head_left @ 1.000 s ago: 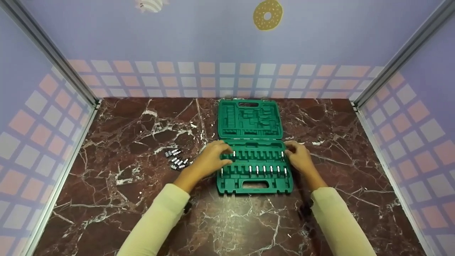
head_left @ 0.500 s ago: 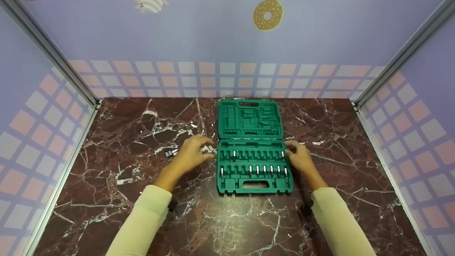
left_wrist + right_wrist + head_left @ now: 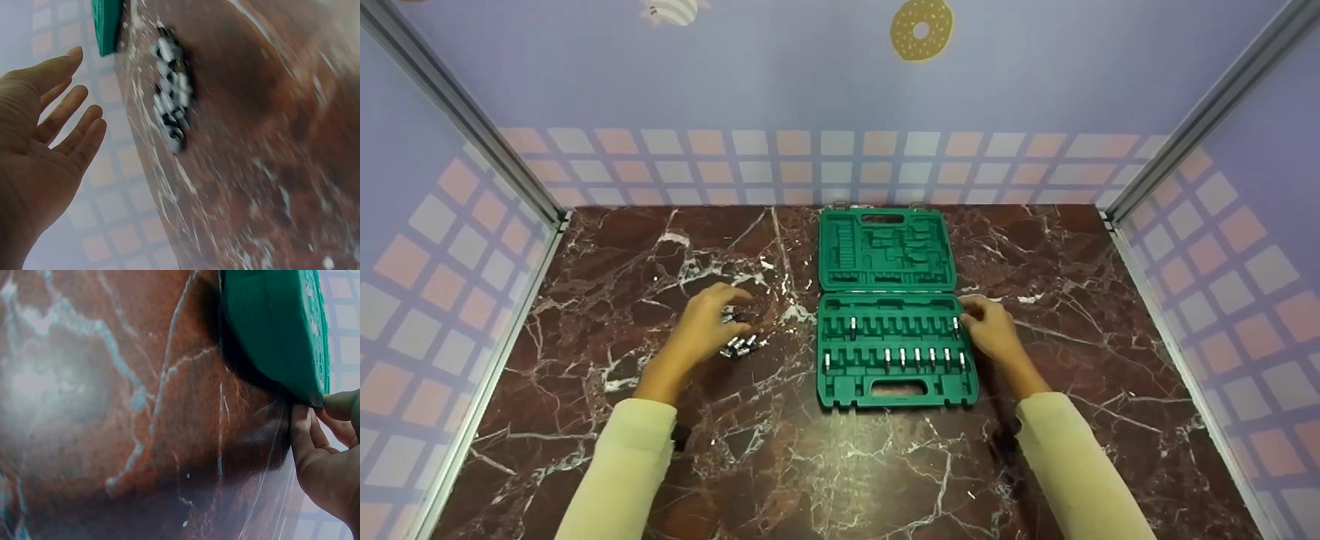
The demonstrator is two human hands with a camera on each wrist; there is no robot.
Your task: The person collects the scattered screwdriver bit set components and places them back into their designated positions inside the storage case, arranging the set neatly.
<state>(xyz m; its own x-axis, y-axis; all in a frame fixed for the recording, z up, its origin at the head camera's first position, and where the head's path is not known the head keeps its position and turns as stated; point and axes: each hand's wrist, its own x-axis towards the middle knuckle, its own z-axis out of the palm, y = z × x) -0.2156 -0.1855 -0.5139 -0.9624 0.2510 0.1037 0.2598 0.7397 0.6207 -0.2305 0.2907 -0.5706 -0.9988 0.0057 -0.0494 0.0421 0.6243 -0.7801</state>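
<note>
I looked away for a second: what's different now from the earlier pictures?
The left hand has moved leftward, from over the upper-left slots of the green case to the loose silver bits, fingers open. I can't tell whether it let anything go. The right hand stays at the case's right edge; the case and its seated bits look unchanged.

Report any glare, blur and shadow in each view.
Head: pale glare on the tabletop in front of the green case; left wrist: metal pieces and tabletop blurred, left hand sharper; right wrist: bright glare at left, dark shadow beside the case.
</note>
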